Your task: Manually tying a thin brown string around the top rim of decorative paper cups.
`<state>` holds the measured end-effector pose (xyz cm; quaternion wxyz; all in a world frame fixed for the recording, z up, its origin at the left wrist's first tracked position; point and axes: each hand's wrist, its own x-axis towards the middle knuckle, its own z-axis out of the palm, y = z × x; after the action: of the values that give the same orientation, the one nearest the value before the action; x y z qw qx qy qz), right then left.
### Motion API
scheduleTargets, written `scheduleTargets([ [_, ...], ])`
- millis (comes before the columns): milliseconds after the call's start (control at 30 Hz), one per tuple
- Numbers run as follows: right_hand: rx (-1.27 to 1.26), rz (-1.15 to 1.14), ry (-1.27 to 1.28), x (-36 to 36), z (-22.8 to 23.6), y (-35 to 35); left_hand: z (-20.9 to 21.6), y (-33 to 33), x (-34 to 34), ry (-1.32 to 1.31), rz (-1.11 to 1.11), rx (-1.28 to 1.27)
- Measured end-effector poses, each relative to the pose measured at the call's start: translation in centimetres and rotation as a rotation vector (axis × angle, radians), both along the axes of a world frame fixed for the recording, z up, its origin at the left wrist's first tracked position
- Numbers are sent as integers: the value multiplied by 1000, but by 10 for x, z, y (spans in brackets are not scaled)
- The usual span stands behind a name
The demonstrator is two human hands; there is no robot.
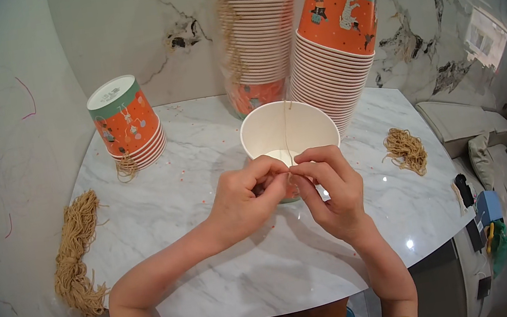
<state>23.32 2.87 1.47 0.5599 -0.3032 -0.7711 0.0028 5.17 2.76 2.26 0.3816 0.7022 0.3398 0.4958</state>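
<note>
A white-lined paper bucket (262, 127) stands upright on the marble table, its mouth facing up. A thin tan string (286, 128) runs over its far rim and down the inside toward my fingers. At the bucket's near side, my left hand (247, 194) and my right hand (332, 189) meet, thumbs and forefingers pinched together. Both pinches close on the string, though its end is too small to make out between the fingertips. My hands cover most of the bucket's near wall.
Upside-down stacks of orange and green paper buckets stand at the left (128, 122) and back right (337, 19). A plastic-wrapped bucket stack (261, 18) rises behind. A tan string bundle (77, 256) lies at the left edge, a smaller string heap (406, 151) at the right.
</note>
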Motion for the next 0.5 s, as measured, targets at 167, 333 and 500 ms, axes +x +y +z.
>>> scheduleTargets([
  [167, -139, 87, 31, 0, -2, -4, 2, 7, -9, 37, -70, -76],
  [333, -315, 65, -39, 2, 7, -10, 8, 7, -11, -30, -112, -197],
  [500, -219, 7, -73, 0, 4, -5, 8, 5, -9, -50, -141, -266],
])
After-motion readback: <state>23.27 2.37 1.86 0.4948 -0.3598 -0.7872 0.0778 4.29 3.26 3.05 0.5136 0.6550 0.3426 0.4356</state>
